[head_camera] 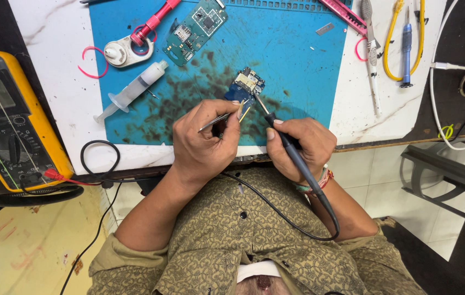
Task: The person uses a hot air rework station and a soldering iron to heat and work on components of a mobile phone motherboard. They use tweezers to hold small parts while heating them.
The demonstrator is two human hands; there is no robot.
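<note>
Head view, looking straight down: nearest the camera, both forearms come up past a patterned shirt and rest at the table's (68,109) near edge, which steadies them for fine work. Left hand (202,145) has its fingers pinched together on a pair of tweezers (219,119), the tips angled toward a small circuit board (245,87) as if to pin it in place. Right hand (301,145) is closed in a pen grip around a soldering iron (284,142), held low on the shaft so the tip can be guided closely; the tip meets the lower edge of that board, and the black cord (276,210) trails back across the lap, out of the way. That small board lies on a blue mat (298,60), in a dark, stained patch just beyond the fingertips. Farther out on the mat lie a syringe (131,90), a second, green circuit board (197,30) and a red-handled tool (153,22), all within reach. To the left sits a yellow meter (8,120); to the right, off the mat, lie a blue screwdriver (406,46) and yellow cable (388,49).
</note>
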